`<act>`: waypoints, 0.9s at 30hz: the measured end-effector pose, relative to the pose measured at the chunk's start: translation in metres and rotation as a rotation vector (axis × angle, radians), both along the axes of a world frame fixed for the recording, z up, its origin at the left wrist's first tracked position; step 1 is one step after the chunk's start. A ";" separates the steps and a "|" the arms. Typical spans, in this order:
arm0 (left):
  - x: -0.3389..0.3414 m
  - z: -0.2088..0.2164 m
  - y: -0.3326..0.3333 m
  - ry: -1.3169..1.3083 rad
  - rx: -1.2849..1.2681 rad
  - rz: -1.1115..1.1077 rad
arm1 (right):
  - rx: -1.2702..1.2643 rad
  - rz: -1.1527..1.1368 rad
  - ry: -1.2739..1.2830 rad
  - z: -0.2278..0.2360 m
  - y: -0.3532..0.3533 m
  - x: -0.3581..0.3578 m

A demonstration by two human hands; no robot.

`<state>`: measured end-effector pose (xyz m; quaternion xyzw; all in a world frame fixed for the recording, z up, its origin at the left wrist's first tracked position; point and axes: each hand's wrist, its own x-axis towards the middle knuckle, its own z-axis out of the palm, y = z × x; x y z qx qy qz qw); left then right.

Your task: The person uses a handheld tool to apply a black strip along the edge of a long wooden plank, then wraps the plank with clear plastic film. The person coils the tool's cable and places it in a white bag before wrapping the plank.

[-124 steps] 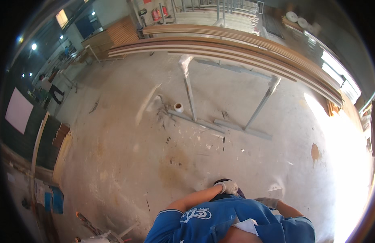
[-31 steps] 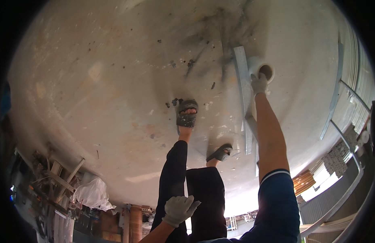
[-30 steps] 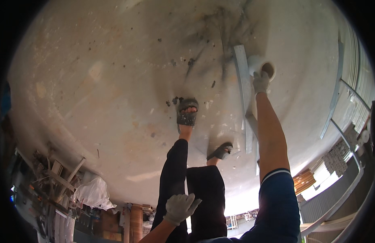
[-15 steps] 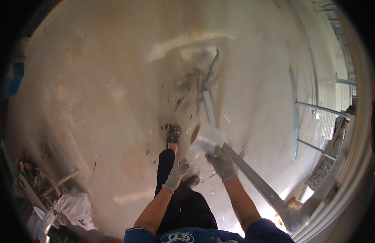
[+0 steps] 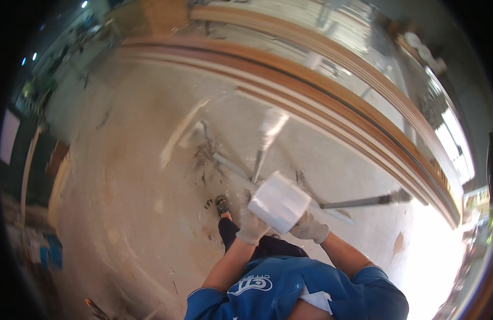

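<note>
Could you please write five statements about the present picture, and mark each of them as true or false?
1. The left hand and the right hand both hold a roll. True.
2. This roll is orange. False: it is white.
3. Long boards lie beyond the roll. True.
4. Both hands are bare. False: they wear pale gloves.
5. The shirt sleeves are yellow. False: the shirt is blue.

Stained grey floor (image 5: pixel 129 170), glaring white at right, below what looks like a window (image 5: pixel 457 140).
</note>
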<state>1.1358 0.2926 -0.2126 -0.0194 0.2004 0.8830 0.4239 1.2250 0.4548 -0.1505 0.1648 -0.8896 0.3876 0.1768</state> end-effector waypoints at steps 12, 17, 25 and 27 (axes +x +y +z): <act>0.147 0.081 0.164 0.043 0.202 -0.752 | -1.219 -0.364 -0.036 0.077 0.102 0.127; 0.137 0.084 0.220 0.189 0.257 -0.983 | -1.051 -0.569 -0.093 0.110 0.146 0.139; 0.080 0.150 0.263 1.264 0.033 -1.019 | -0.774 -0.764 0.077 0.139 0.229 0.101; 0.000 0.190 0.268 1.492 -0.005 -0.938 | -0.448 -0.921 0.032 0.165 0.265 0.100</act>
